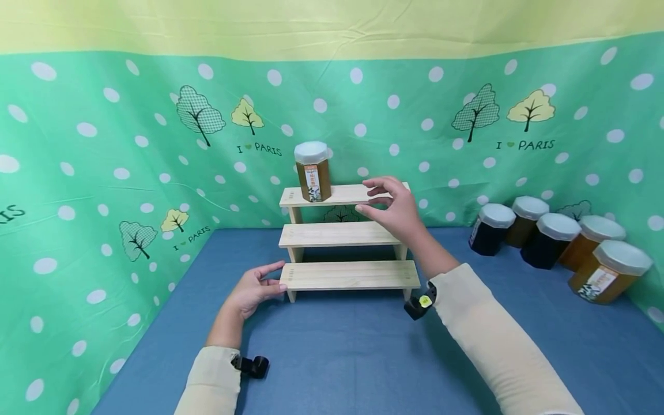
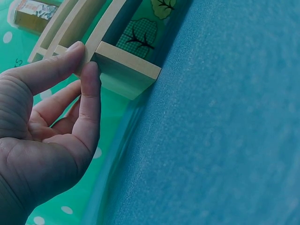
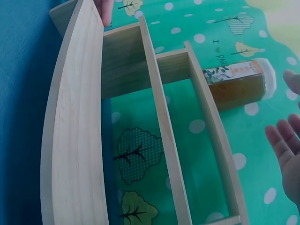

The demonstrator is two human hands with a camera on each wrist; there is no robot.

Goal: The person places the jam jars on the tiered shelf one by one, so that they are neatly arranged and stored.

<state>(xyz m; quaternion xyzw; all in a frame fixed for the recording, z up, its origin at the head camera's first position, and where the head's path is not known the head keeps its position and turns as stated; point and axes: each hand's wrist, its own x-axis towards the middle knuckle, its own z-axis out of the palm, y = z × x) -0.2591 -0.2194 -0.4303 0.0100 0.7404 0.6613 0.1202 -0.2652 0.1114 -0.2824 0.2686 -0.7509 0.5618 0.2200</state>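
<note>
A three-step wooden display rack (image 1: 349, 275) stands against the patterned backdrop. My left hand (image 1: 256, 291) pinches the left end of its lowest step; in the left wrist view the thumb and index finger (image 2: 90, 93) meet at the step's corner. On the left part of the top step stands a jar (image 1: 320, 176) with amber contents, a white lid and a paper label, upright. Over the right end of that step my right hand (image 1: 391, 210) hovers with loosely bent fingers and holds nothing. In the right wrist view, only part of this hand (image 3: 291, 159) shows at the right edge.
Several white-lidded jars stand grouped on the right of the blue table (image 1: 332, 357); a labelled amber jar (image 1: 609, 272) is nearest and a dark jar (image 1: 491, 233) is leftmost. A green dotted cloth (image 1: 363, 109) hangs behind the rack and along the sides.
</note>
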